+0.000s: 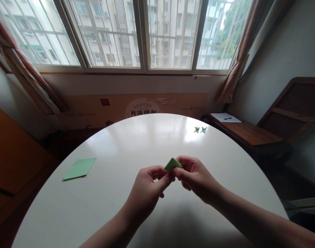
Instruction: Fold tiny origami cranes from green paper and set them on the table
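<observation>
A small folded piece of green paper (172,164) is held above the white table between both hands. My left hand (150,183) pinches its lower left corner between thumb and fingers. On the other side, my right hand (195,174) grips it, the thumb pressed on its front face and the fingers behind. The paper's back and the fingertips behind it are hidden. To the left lies a stack of flat green square paper (80,168). Two small folded green paper cranes (197,129) stand side by side near the far right edge.
The round white table (116,144) fills the space before me. Beyond its right edge, a wooden chair or stool (261,132) carries a white sheet (226,117) with a dark pen on it. A barred window (144,38) with curtains (30,75) stands behind.
</observation>
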`<action>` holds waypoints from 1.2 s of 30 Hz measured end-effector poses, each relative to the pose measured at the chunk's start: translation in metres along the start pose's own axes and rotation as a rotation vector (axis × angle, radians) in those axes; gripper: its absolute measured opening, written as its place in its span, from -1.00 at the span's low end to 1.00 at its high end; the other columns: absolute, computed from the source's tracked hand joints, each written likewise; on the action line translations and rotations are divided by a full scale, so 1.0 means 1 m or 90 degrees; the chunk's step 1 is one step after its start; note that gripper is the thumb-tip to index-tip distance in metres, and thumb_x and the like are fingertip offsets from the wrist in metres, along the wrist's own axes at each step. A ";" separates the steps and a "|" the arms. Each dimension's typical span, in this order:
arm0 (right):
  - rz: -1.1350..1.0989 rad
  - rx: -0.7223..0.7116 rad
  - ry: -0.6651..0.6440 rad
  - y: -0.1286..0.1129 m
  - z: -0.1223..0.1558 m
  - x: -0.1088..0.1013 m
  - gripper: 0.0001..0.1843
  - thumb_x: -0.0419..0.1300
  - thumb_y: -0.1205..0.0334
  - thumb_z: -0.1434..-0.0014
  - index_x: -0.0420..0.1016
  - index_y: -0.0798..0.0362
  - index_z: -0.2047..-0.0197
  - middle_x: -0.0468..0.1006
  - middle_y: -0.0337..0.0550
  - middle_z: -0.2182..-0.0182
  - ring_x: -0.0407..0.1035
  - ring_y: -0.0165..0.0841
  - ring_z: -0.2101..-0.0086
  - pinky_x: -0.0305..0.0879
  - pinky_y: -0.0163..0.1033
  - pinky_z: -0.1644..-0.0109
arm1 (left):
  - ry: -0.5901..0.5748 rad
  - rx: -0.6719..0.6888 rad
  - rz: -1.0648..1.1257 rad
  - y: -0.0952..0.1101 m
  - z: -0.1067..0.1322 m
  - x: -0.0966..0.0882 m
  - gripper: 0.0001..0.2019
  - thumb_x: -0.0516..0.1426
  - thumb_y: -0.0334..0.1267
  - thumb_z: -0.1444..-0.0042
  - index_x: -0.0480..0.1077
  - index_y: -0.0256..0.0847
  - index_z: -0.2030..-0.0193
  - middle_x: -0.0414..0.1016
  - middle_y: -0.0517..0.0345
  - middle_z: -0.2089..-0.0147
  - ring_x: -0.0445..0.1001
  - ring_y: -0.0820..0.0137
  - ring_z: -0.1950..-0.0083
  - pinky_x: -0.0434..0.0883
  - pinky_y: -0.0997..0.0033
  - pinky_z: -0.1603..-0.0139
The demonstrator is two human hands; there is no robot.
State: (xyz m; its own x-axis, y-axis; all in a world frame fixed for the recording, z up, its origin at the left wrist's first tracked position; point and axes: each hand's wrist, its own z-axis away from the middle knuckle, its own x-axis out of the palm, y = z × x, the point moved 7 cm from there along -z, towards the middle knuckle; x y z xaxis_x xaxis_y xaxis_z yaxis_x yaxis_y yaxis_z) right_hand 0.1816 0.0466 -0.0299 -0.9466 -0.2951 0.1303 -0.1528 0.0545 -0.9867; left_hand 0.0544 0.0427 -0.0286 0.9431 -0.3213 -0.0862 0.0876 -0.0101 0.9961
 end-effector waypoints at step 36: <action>0.091 -0.017 0.010 -0.010 0.000 -0.003 -0.93 0.19 0.34 -0.07 0.45 0.10 0.45 0.34 -0.35 0.59 0.11 -0.56 0.66 0.00 -0.39 0.61 | -0.079 -0.065 -0.030 0.009 -0.003 -0.011 -0.93 0.20 -0.31 0.07 0.42 -0.26 0.45 0.34 0.25 0.52 0.26 0.50 0.50 0.29 0.59 0.62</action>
State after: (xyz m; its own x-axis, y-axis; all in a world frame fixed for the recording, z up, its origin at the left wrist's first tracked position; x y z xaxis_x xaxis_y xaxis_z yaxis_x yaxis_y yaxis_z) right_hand 0.1863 0.0466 -0.0208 -0.9634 -0.2678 -0.0096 -0.0237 0.1210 -0.9924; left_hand 0.0453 0.0487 -0.0188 0.8910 -0.4367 -0.1239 0.1694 0.0667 0.9833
